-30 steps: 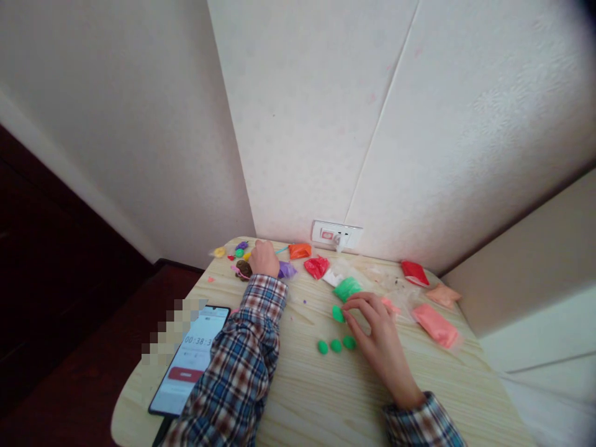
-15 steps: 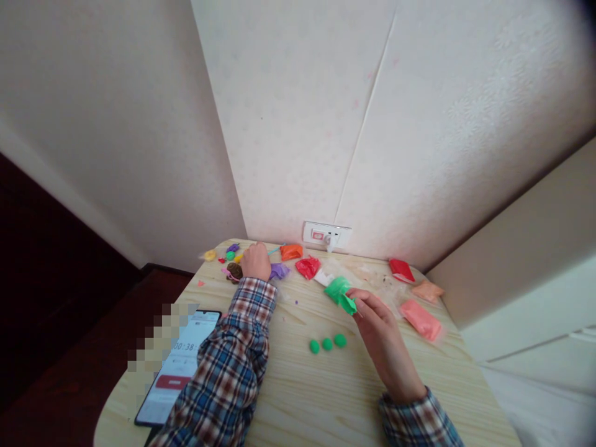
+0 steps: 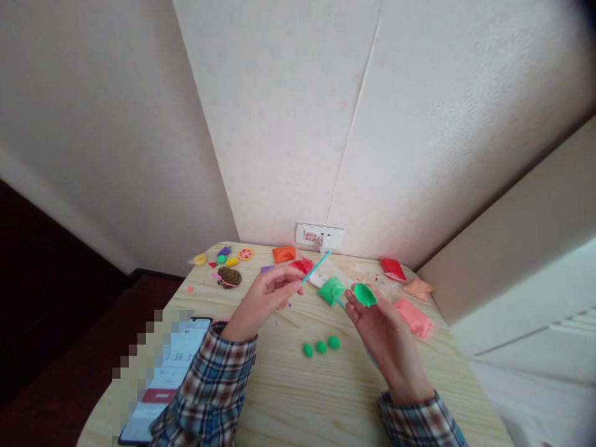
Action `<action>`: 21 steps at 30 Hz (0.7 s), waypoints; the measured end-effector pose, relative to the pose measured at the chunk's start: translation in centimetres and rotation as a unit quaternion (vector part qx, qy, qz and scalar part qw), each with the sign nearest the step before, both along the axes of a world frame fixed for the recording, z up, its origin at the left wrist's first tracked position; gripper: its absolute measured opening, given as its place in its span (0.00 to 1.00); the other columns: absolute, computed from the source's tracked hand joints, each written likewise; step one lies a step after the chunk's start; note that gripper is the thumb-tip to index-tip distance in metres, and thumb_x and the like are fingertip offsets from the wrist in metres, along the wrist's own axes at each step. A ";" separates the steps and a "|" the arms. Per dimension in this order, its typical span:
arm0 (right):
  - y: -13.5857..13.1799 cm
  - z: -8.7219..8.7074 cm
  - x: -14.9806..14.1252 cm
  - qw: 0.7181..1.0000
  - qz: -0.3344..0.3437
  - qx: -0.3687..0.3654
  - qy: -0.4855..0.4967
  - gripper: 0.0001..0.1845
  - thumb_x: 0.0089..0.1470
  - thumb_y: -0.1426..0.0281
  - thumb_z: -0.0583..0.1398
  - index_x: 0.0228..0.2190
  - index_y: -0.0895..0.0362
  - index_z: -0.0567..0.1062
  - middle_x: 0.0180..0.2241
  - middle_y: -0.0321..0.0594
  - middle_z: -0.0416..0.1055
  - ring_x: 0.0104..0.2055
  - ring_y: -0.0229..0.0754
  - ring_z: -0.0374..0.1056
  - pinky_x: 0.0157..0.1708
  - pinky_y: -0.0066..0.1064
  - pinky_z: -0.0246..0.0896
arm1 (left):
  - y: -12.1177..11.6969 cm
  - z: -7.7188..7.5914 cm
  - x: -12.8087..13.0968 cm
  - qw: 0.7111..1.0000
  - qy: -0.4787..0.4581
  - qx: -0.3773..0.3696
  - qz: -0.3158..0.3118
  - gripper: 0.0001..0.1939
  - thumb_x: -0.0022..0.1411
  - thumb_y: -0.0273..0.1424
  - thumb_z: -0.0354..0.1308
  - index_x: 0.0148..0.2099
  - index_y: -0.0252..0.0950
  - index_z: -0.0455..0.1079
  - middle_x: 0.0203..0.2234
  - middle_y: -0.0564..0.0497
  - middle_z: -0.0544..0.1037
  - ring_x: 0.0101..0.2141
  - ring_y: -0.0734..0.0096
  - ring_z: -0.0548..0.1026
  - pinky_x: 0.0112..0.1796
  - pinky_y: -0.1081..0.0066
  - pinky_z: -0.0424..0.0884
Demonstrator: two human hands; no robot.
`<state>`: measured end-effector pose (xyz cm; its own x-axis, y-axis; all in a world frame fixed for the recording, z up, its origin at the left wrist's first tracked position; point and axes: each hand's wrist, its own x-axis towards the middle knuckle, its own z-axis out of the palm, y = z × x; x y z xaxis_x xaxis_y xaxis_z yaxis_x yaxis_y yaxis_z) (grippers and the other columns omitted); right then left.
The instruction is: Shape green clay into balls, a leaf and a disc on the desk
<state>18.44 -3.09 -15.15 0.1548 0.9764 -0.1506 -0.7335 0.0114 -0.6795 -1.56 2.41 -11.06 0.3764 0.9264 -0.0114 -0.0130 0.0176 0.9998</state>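
Note:
My left hand is closed in a pinch on a thin light-blue stick-like tool, which points up and right. My right hand is turned palm up and holds a flattened, cupped piece of green clay at its fingers. A thin blue line shows behind that hand; what it belongs to is mostly hidden. Beside the right fingertips lies a green clay packet on the table. Three small green balls sit in a row between the hands, nearer to me.
Along the back are an orange packet, a red packet and a wall socket. Another red packet and pink packets lie right. Small fruit shapes, a brown coiled piece and a phone are left.
My left hand has come back from the far left with the blue tool. My right hand has let go of the green packet, turned palm up and now holds the green piece.

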 end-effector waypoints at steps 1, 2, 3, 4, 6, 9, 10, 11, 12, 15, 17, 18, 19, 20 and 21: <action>0.2 0.3 0.3 1.000 -0.002 0.004 0.004 0.09 0.40 0.65 0.69 0.27 0.53 0.77 0.33 0.34 0.72 0.39 0.39 0.68 0.38 0.27 0.67 | -0.3 -0.3 0.3 1.000 -0.016 -0.017 -0.014 0.12 0.52 0.36 0.61 0.37 0.33 0.71 0.24 0.54 0.73 0.20 0.82 0.62 0.19 0.79 0.55; 0.4 0.6 0.6 1.000 -0.005 0.008 0.006 0.09 0.40 0.66 0.69 0.27 0.53 0.77 0.33 0.34 0.71 0.38 0.38 0.68 0.38 0.27 0.67 | -0.5 -0.5 0.5 0.999 -0.028 -0.032 -0.028 0.12 0.52 0.36 0.61 0.37 0.33 0.71 0.23 0.55 0.73 0.19 0.83 0.61 0.19 0.79 0.55; 0.6 1.0 0.8 1.000 -0.008 0.012 0.004 0.08 0.40 0.66 0.68 0.26 0.53 0.76 0.33 0.34 0.71 0.38 0.38 0.68 0.38 0.27 0.67 | -0.8 -0.8 0.8 0.997 -0.038 -0.044 -0.041 0.12 0.52 0.37 0.62 0.36 0.33 0.70 0.21 0.55 0.72 0.18 0.83 0.60 0.19 0.80 0.55; 0.9 1.5 1.0 1.000 -0.008 0.019 -0.003 0.08 0.41 0.66 0.68 0.26 0.53 0.76 0.33 0.34 0.71 0.38 0.38 0.68 0.37 0.27 0.67 | -1.0 -1.0 1.0 0.996 -0.046 -0.053 -0.051 0.12 0.52 0.37 0.62 0.36 0.33 0.70 0.20 0.56 0.71 0.18 0.84 0.60 0.18 0.80 0.54; 1.3 2.5 1.2 0.998 -0.002 0.039 -0.039 0.05 0.44 0.67 0.67 0.26 0.53 0.75 0.31 0.33 0.69 0.36 0.37 0.67 0.35 0.26 0.66 | -1.3 -1.5 1.4 0.994 -0.062 -0.067 -0.063 0.13 0.52 0.38 0.62 0.36 0.33 0.71 0.18 0.57 0.69 0.16 0.84 0.59 0.17 0.80 0.52; 1.9 3.9 1.0 0.990 0.017 0.065 -0.127 0.04 0.48 0.67 0.64 0.25 0.54 0.74 0.28 0.33 0.67 0.32 0.35 0.63 0.32 0.25 0.63 | -1.8 -2.2 1.7 0.992 -0.073 -0.075 -0.076 0.16 0.52 0.40 0.62 0.36 0.32 0.71 0.16 0.58 0.67 0.15 0.86 0.56 0.16 0.80 0.50; 2.0 4.3 0.8 0.985 0.022 0.070 -0.154 0.05 0.48 0.67 0.64 0.25 0.54 0.74 0.28 0.33 0.67 0.32 0.35 0.63 0.32 0.25 0.62 | -1.9 -2.3 1.8 0.991 -0.071 -0.076 -0.080 0.17 0.52 0.41 0.62 0.36 0.32 0.71 0.16 0.58 0.67 0.15 0.86 0.56 0.16 0.80 0.50; 2.2 4.5 0.7 0.981 0.023 0.073 -0.177 0.05 0.48 0.66 0.64 0.25 0.54 0.74 0.28 0.34 0.67 0.31 0.35 0.62 0.32 0.25 0.61 | -2.0 -2.5 1.8 0.991 -0.068 -0.078 -0.081 0.18 0.52 0.42 0.63 0.36 0.32 0.71 0.16 0.58 0.67 0.15 0.86 0.56 0.15 0.80 0.50; 2.3 4.7 0.6 0.977 0.023 0.075 -0.197 0.05 0.48 0.66 0.64 0.26 0.54 0.74 0.28 0.34 0.67 0.31 0.36 0.62 0.32 0.26 0.61 | -2.1 -2.6 1.8 0.991 -0.063 -0.079 -0.083 0.18 0.51 0.43 0.63 0.36 0.31 0.72 0.16 0.58 0.67 0.15 0.86 0.56 0.15 0.80 0.50; 2.4 4.6 0.4 0.968 0.021 0.079 -0.236 0.06 0.49 0.64 0.63 0.28 0.53 0.74 0.29 0.35 0.68 0.32 0.37 0.63 0.34 0.27 0.60 | -2.2 -2.7 1.7 0.992 -0.054 -0.081 -0.083 0.20 0.51 0.44 0.63 0.37 0.31 0.72 0.16 0.57 0.68 0.14 0.85 0.57 0.15 0.80 0.50; 2.4 4.4 0.3 0.963 0.029 0.079 -0.257 0.06 0.50 0.63 0.63 0.28 0.53 0.74 0.31 0.35 0.69 0.34 0.37 0.63 0.36 0.28 0.59 | -2.2 -2.7 1.7 0.992 -0.048 -0.081 -0.081 0.20 0.51 0.44 0.62 0.37 0.31 0.72 0.16 0.57 0.68 0.14 0.85 0.57 0.15 0.80 0.50; 2.4 4.4 0.2 0.960 0.033 0.079 -0.266 0.06 0.50 0.64 0.62 0.29 0.53 0.74 0.31 0.35 0.69 0.35 0.38 0.63 0.36 0.28 0.59 | -2.2 -2.7 1.7 0.993 -0.046 -0.081 -0.079 0.19 0.51 0.43 0.62 0.37 0.31 0.72 0.16 0.57 0.68 0.14 0.85 0.57 0.15 0.80 0.50; 2.4 4.3 0.2 0.958 0.036 0.079 -0.274 0.06 0.51 0.64 0.62 0.29 0.53 0.74 0.32 0.35 0.69 0.35 0.38 0.63 0.36 0.28 0.59 | -2.2 -2.7 1.7 0.993 -0.044 -0.081 -0.078 0.19 0.51 0.43 0.62 0.36 0.31 0.72 0.16 0.57 0.68 0.14 0.85 0.57 0.15 0.80 0.51; 2.3 4.2 0.1 0.956 0.038 0.080 -0.279 0.06 0.51 0.64 0.62 0.29 0.53 0.74 0.32 0.35 0.69 0.35 0.38 0.63 0.37 0.28 0.58 | -2.2 -2.7 1.7 0.993 -0.044 -0.081 -0.077 0.19 0.51 0.43 0.62 0.36 0.31 0.72 0.16 0.57 0.68 0.14 0.85 0.57 0.15 0.80 0.51; 2.3 4.2 0.1 0.956 0.039 0.081 -0.280 0.06 0.51 0.64 0.62 0.29 0.53 0.74 0.32 0.36 0.69 0.36 0.39 0.63 0.37 0.28 0.58 | -2.2 -2.7 1.7 0.993 -0.045 -0.080 -0.076 0.19 0.51 0.43 0.62 0.36 0.31 0.72 0.16 0.57 0.68 0.14 0.85 0.57 0.15 0.80 0.51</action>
<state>18.51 -0.79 -10.95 0.0933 0.9916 0.0896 -0.2577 0.1110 -0.9598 0.10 0.25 -13.74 0.5180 0.8477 -0.1143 -0.0868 0.1851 0.9789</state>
